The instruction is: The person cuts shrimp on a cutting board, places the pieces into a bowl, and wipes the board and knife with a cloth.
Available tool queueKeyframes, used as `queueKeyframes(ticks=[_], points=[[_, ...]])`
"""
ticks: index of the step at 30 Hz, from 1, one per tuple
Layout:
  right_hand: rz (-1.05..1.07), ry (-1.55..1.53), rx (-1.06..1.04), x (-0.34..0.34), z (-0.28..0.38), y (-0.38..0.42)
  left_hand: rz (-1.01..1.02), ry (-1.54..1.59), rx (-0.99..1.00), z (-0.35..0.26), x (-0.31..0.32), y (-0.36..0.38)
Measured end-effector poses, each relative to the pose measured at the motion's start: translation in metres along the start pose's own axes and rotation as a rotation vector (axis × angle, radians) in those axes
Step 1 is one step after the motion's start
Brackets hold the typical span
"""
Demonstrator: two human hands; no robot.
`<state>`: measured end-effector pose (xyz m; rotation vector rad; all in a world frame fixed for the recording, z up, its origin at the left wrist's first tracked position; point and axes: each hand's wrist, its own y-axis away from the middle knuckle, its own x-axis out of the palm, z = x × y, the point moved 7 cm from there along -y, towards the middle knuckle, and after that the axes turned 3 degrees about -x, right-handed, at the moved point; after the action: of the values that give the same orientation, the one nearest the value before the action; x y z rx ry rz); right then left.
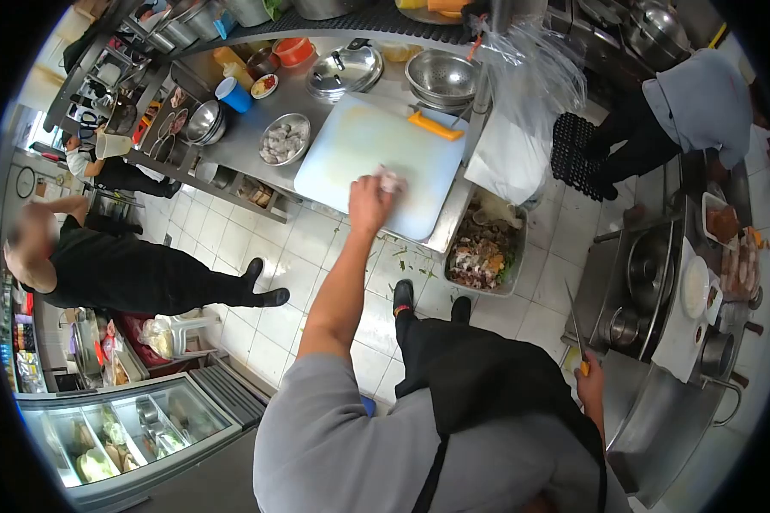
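My left hand (372, 203) reaches over the white cutting board (342, 145), its fingers closed on a small pale pink piece of food (390, 181) near the board's front edge. On the right, away from the board, my right hand (589, 380) grips the orange handle of a knife (576, 329), blade pointing up in the view. A yellow-orange handled tool (435, 126) lies at the board's far right corner. Left of the board stands a metal bowl (285, 139) of greyish-white pieces.
A bin of food scraps (488, 248) is below the board's right side. Colanders (441, 77), a pot lid (344, 70) and a blue cup (233, 95) stand behind. One person (128, 265) is at left, another (693, 103) at upper right. A glass-topped fridge (133, 427) is lower left.
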<state>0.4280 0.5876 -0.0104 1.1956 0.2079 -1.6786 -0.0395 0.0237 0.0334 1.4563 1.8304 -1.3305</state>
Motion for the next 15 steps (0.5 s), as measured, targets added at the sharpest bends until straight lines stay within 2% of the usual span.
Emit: queueKeyframes(ticks=[1, 4, 5, 8, 9, 10, 11, 12, 15], points=[[-0.016, -0.023, -0.012, 0.001, -0.001, -0.001, -0.017, -0.006, -0.07, 0.017, -0.007, -0.014], [-0.057, -0.028, 0.035, -0.008, -0.001, 0.009, -0.127, -0.11, -0.111, 0.069, -0.032, -0.063], [-0.055, -0.048, 0.037, -0.006, -0.009, 0.012, -0.13, -0.243, -0.152, 0.09, -0.03, -0.075], [-0.06, -0.066, 0.049, -0.008, -0.022, 0.019, 0.04, -0.353, -0.331, 0.108, 0.001, -0.079], [-0.065, -0.039, 0.06, -0.015, -0.009, 0.023, 0.091, -0.336, -0.371, 0.079, 0.009, -0.076], [-0.068, -0.013, 0.071, -0.02, 0.0, 0.025, 0.178, -0.379, -0.267, 0.051, 0.033, -0.068], [-0.075, -0.021, 0.071, -0.02, 0.005, 0.024, 0.069, -0.435, -0.036, 0.014, 0.055, -0.045], [-0.08, -0.03, 0.071, -0.018, 0.008, 0.024, 0.232, -0.343, -0.018, -0.025, 0.069, -0.025], [-0.081, -0.043, 0.061, -0.005, 0.009, 0.014, 0.386, 0.021, 0.109, -0.132, 0.079, 0.037]])
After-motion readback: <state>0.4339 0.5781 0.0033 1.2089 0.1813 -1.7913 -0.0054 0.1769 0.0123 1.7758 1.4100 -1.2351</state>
